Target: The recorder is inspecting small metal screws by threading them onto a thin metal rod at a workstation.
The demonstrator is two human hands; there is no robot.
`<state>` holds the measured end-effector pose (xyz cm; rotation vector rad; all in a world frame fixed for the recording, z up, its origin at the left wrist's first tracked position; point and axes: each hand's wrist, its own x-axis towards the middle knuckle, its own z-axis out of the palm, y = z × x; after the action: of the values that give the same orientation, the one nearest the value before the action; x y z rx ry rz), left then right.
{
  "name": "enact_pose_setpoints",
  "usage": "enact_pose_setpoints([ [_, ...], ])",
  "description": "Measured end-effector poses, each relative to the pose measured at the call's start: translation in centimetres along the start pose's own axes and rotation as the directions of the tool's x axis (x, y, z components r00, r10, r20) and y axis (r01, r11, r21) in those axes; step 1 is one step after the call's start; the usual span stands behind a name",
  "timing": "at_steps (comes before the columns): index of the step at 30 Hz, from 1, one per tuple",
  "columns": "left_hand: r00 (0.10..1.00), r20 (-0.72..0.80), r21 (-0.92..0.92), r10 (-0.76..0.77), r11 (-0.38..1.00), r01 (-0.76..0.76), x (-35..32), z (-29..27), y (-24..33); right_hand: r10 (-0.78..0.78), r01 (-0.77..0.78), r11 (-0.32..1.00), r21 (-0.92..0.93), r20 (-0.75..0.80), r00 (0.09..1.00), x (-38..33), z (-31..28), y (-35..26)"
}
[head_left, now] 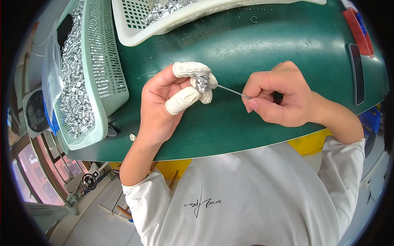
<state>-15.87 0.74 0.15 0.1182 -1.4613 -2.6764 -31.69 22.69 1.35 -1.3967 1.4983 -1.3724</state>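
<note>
I note L hand (166, 96) pinching metal hdwr (201, 84), R hand (285, 96) gripping thin rod (232, 91) by R end; I'd advise steady alignment.

TEXT | black script lettering (198, 203) | on light grey shirt (254, 192) | words not readable

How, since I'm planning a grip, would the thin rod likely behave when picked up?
The thin rod is probably stiff, as it looks straight between left hand and right hand. It's likely light, being so slender, and perhaps slippery, since its grey surface looks smooth.
</note>
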Motion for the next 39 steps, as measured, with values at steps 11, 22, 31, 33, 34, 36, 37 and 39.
enact_pose_setpoints([
  [11, 1.000, -0.028, 0.043, -0.001, 0.999, 0.002, 0.0, 0.2, 0.0, -0.065, 0.063, 0.997, -0.052, -0.028, 0.998, -0.2, 0.7, 0.4],
  [22, 0.998, -0.061, 0.072, 0.012, 0.997, -0.007, -0.2, 0.4, 0.2, -0.053, 0.049, 0.997, -0.068, -0.055, 0.997, 0.1, 0.4, -0.3],
  [31, 0.997, 0.038, 0.368, 0.064, 0.927, -0.074, 0.2, 0.4, 0.7, 0.209, -0.204, 0.969, 0.138, -0.021, 0.978, 0.4, -0.2, -1.2],
  [33, 0.984, 0.140, 0.452, 0.114, 0.876, -0.166, 0.4, 0.6, 0.7, 0.318, -0.316, 0.925, 0.210, 0.024, 0.948, 0.4, -0.5, -1.4],
  [34, 0.987, 0.120, 0.445, 0.107, 0.883, -0.149, 0.4, 0.7, 0.7, 0.259, -0.258, 0.947, 0.192, 0.022, 0.966, 0.3, -0.5, -1.3],
  [36, 0.990, 0.101, 0.441, 0.103, 0.887, -0.137, 0.4, 0.8, 0.7, 0.194, -0.194, 0.966, 0.172, 0.022, 0.981, 0.1, -0.7, -1.0],
  [37, 0.991, 0.095, 0.429, 0.095, 0.894, -0.127, 0.4, 0.8, 0.7, 0.184, -0.182, 0.968, 0.170, 0.009, 0.983, 0.0, -0.7, -0.9],
  [39, 0.991, 0.094, 0.420, 0.093, 0.899, -0.124, 0.5, 0.8, 0.6, 0.167, -0.164, 0.973, 0.162, -0.006, 0.986, 0.0, -0.5, -0.6],
])
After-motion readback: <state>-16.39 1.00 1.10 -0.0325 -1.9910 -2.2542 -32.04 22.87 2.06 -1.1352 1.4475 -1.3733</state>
